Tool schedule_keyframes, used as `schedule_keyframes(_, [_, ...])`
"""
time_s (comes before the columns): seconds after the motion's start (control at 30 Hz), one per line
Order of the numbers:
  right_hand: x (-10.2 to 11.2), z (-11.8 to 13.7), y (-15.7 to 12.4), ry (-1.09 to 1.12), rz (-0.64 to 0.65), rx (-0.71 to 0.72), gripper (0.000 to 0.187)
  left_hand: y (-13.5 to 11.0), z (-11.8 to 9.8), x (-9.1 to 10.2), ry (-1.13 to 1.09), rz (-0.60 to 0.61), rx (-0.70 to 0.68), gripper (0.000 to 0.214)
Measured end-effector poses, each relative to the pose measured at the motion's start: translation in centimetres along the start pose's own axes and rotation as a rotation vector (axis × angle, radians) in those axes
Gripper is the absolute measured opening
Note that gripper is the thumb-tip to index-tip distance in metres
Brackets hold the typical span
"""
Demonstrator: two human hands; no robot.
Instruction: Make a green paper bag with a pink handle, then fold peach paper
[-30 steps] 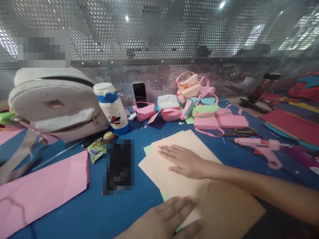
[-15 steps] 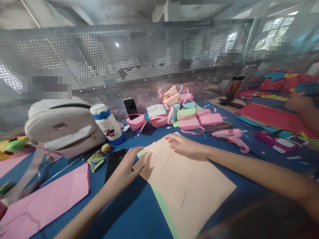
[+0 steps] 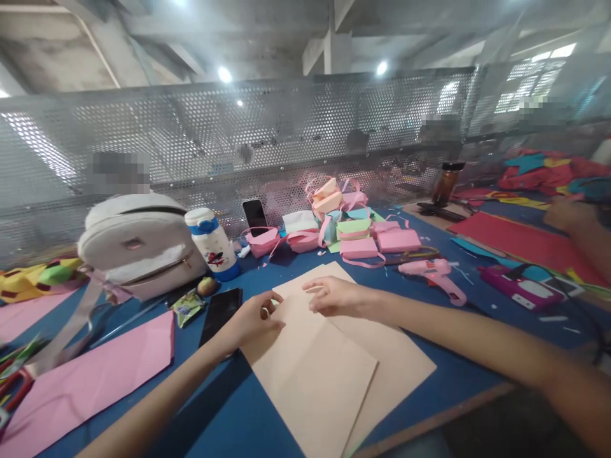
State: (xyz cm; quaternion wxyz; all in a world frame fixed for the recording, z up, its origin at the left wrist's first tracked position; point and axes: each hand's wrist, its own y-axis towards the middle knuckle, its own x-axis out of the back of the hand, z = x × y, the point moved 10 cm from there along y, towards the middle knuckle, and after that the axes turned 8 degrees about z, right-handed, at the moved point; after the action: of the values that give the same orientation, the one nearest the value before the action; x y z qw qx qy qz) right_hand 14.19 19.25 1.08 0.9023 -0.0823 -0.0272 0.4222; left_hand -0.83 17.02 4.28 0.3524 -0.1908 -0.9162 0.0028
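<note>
Large peach foam or paper sheets lie fanned on the blue table in front of me. The upper peach sheet (image 3: 305,362) is turned over the lower peach sheet (image 3: 396,356), whose corner sticks out to the right. My left hand (image 3: 258,321) is at the upper sheet's left edge, with fingers curved and thumb apart. A sliver of green shows by those fingers. Over the sheets' far part is my right hand (image 3: 338,296), its fingers loosely spread. Whether its fingertips touch the sheet, I cannot tell. Beside my left hand lies a dark phone (image 3: 219,315).
A pink sheet (image 3: 105,375), scissors (image 3: 16,388), a white backpack (image 3: 138,245) and a bottle (image 3: 214,248) stand or lie left. Small pink bags (image 3: 358,248) sit behind. A pink glue gun (image 3: 434,273) and purple device (image 3: 520,286) lie right, near another person's hand (image 3: 568,213).
The upper peach sheet has shifted left and toward me, covering the green strip and baring more of the lower sheet. Both hands are slightly nearer me. The view has tilted up.
</note>
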Motion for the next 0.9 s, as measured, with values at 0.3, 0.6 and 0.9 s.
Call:
schedule_keyframes(0.3, [-2.5, 5.0, -2.0, -0.305, 0.184, 0.193, 0.019, -3.5, -0.4, 0.0, -0.302, -0.24, -0.032, 0.059])
schedule_keyframes(0.6, [-1.2, 7.5, -2.3, -0.537, 0.027, 0.222, 0.021, -2.0, -1.5, -3.2, -0.419, -0.051, 0.004, 0.055])
schedule_keyframes(0.9, [-1.0, 5.7, -1.7, -0.404, 0.011, 0.052, 0.022, -2.2, 0.4, -4.6, -0.539, -0.051, 0.057, 0.055])
